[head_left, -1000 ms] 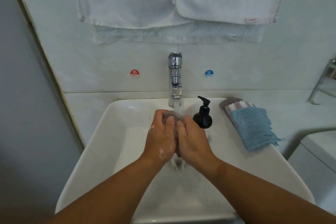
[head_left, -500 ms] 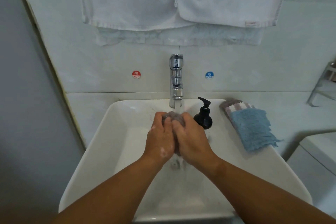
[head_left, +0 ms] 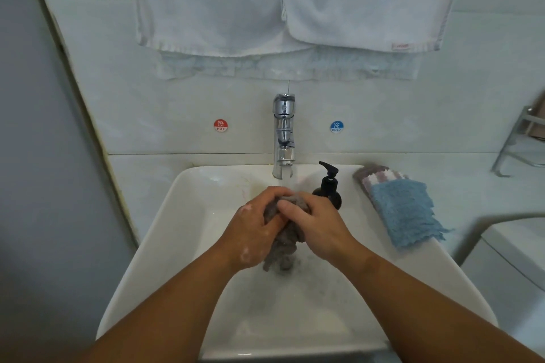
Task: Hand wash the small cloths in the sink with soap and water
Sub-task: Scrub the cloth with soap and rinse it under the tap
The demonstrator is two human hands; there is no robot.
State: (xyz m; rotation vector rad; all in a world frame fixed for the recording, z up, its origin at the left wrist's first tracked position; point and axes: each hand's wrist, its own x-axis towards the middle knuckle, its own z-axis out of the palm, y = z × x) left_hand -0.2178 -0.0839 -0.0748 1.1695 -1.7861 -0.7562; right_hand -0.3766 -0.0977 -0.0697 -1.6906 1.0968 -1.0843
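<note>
Head view, read from 6 o'clock outward. Reaches both forearms in over the front rim of the sink (head_left: 165,233). Clenches left hand (head_left: 253,233) and right hand (head_left: 320,227) together round one grey cloth (head_left: 283,247) at centre, left at its 9 o'clock, right at its 3, with a wadded tail hanging out toward 6 over the basin. Shows suds on the back of the left hand.

Could go wrong:
- Might splash over the rim if wrung hard under the water stream (head_left: 287,181) falling at 12 o'clock of the knuckles.
- Might knock the black soap bottle (head_left: 328,187), standing just beside the right knuckles at 1 o'clock, with a wide rubbing stroke.
- Might soak or drag down the blue cloth (head_left: 404,212) and striped cloth (head_left: 377,175) waiting on the ledge at 2 o'clock.
- Might trap soap in the folds if rinsed bunched up.

Hard to make out:
- Cannot see the drain, nor the palms and most fingertips, buried in the cloth.
- Cannot tell the water level, nor how the tap (head_left: 283,135) is set.
- Cuts off the white towels (head_left: 295,0) at 12 o'clock and a metal rack (head_left: 519,138) at 3 o'clock.
</note>
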